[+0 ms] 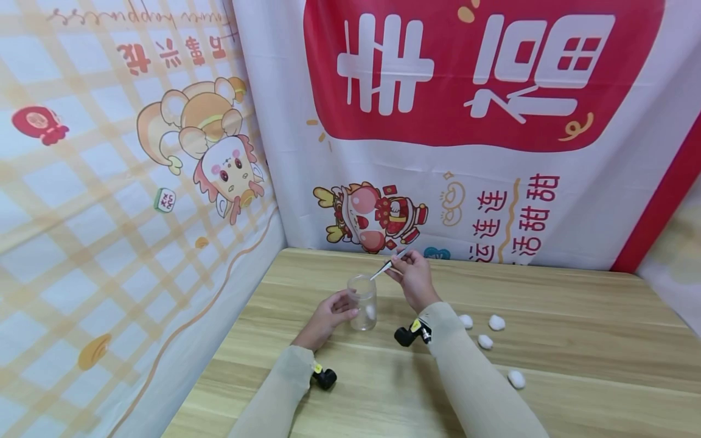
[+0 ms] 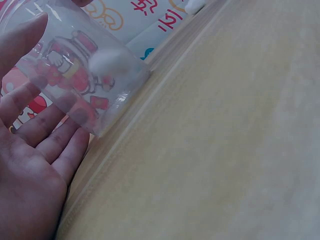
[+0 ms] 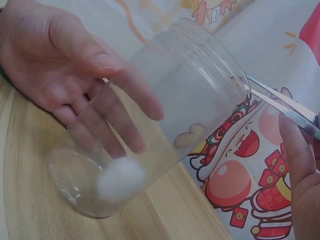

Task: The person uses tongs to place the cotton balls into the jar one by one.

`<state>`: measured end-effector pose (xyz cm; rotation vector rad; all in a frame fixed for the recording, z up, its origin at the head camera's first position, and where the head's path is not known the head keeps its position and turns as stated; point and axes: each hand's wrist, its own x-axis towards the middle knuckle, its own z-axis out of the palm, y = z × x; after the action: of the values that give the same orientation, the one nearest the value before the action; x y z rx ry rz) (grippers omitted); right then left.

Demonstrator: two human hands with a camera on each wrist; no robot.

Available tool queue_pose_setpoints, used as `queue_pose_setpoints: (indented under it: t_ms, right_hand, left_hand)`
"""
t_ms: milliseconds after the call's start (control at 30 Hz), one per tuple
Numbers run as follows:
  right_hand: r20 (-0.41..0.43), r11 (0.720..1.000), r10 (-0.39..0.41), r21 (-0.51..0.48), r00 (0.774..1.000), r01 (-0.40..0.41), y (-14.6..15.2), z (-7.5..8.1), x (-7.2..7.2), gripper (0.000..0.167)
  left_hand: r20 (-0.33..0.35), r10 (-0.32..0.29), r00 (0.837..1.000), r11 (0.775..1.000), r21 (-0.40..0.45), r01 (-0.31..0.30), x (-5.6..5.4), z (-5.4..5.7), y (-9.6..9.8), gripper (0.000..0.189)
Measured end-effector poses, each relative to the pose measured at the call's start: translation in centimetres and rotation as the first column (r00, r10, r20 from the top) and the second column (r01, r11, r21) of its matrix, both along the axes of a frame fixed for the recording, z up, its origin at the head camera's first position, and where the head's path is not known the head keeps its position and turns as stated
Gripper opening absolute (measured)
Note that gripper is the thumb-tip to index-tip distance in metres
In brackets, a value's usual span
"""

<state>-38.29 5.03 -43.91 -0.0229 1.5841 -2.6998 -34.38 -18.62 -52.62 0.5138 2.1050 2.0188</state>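
Note:
A clear plastic jar (image 1: 361, 298) without a lid stands on the table, and a white cotton ball (image 3: 121, 179) is inside its lower part. My left hand (image 1: 328, 315) holds the jar from the left, thumb on the near side and fingers behind, as the right wrist view shows. Metal tweezers (image 1: 386, 266) are pinched in my right hand (image 1: 416, 281), to the right of the jar and above the table. Their tips are at the jar's mouth, slightly apart, with nothing between them.
Several more cotton balls (image 1: 496, 322) lie on the wooden table (image 1: 591, 340), right of my right forearm. A printed cloth (image 1: 285, 121) hangs behind the table, and another patterned cloth (image 1: 109, 243) lines the left side.

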Motion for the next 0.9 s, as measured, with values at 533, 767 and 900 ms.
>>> queue_pose_setpoints:
  t_ms: [533, 767, 900]
  right_hand:
    - [-0.001, 1.000, -0.002, 0.002, 1.000, 0.002, 0.5, 0.1, 0.3, 0.023]
    - [0.005, 1.000, -0.007, 0.008, 1.000, 0.007, 0.9, 0.1, 0.5, 0.026]
    - [-0.002, 1.000, 0.000, -0.002, 1.000, 0.000, 1.2, 0.2, 0.6, 0.026]
  left_hand:
    - [-0.007, 0.004, 1.000, 1.000, -0.004, -0.004, -0.3, -0.5, 0.0, 0.072]
    - [0.002, 0.012, 1.000, 1.000, -0.009, -0.012, -0.2, -0.4, 0.1, 0.070]
    - [0.003, 0.015, 1.000, 1.000, -0.005, -0.015, -0.1, -0.2, 0.1, 0.068]
